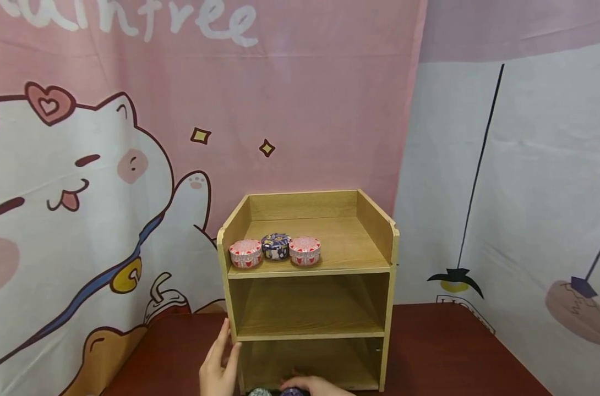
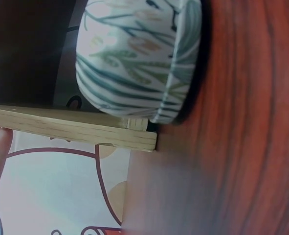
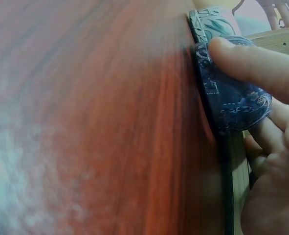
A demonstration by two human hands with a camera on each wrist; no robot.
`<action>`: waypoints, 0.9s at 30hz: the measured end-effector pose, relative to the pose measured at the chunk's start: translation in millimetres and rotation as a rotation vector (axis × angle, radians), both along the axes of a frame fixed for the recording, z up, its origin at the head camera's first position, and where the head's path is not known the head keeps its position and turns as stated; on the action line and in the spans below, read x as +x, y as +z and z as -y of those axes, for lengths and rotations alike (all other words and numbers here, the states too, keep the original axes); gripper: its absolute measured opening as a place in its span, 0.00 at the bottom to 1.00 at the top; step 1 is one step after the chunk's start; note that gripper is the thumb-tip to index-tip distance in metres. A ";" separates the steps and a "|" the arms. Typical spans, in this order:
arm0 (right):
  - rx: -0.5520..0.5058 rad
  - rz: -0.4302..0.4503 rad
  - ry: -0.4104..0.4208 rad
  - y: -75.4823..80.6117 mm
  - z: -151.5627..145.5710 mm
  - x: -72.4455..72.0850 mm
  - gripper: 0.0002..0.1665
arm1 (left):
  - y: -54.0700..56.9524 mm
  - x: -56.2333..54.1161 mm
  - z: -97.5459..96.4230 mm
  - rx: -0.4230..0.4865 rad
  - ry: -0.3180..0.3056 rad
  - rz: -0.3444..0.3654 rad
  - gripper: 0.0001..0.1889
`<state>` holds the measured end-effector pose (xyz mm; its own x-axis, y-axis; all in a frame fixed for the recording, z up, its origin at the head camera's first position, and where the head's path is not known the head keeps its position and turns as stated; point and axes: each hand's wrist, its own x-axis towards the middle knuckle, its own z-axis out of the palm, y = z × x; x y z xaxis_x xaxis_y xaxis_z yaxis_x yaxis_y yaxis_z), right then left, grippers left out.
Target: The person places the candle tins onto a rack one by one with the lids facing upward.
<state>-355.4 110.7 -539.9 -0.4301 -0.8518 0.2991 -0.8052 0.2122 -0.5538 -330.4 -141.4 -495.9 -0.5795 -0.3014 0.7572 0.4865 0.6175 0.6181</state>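
My right hand pinches a dark blue patterned tin between thumb and fingers, low at the front of the wooden shelf unit. Beside that tin, to its left, sits a white tin with green leaf patterns, on the table by the shelf's left front corner. My left hand rests against the outside of the left side panel, its fingers fairly straight. In the left wrist view, only some fingers show at the panel's edge.
On the top shelf stand a red-and-white tin, a blue-and-yellow patterned tin and another red-and-white tin. The unit stands on a dark red wooden table. Behind hangs a pink and white cartoon cloth.
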 end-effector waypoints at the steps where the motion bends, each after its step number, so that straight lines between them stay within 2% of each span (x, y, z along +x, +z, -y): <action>1: -0.002 -0.021 0.005 -0.4 0.2 -0.1 0.23 | -0.1 -0.1 0.2 0.001 -0.004 0.002 0.40; 9: -0.015 -0.086 0.013 -1.9 1.3 -0.2 0.20 | -1.0 -0.7 0.3 0.004 -0.009 0.003 0.40; 13: -0.030 -0.073 0.012 -0.9 1.3 -0.4 0.21 | -1.1 -1.6 0.4 0.004 -0.015 -0.011 0.40; 17: -0.055 0.028 -0.004 -1.1 1.8 -1.3 0.22 | -0.8 -2.4 0.9 0.009 -0.022 -0.025 0.39; 20: -0.070 0.138 -0.040 0.4 2.5 0.0 0.23 | -0.3 -2.5 1.2 0.011 -0.021 -0.019 0.39; 27: -0.086 0.292 -0.121 9.1 2.9 8.4 0.24 | -1.5 -1.9 0.8 0.014 -0.019 -0.004 0.39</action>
<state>-347.0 107.8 -530.8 -0.6051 -0.7661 0.2168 -0.5814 0.2393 -0.7776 -332.3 -142.2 -497.4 -0.5820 -0.3007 0.7556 0.5009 0.5994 0.6244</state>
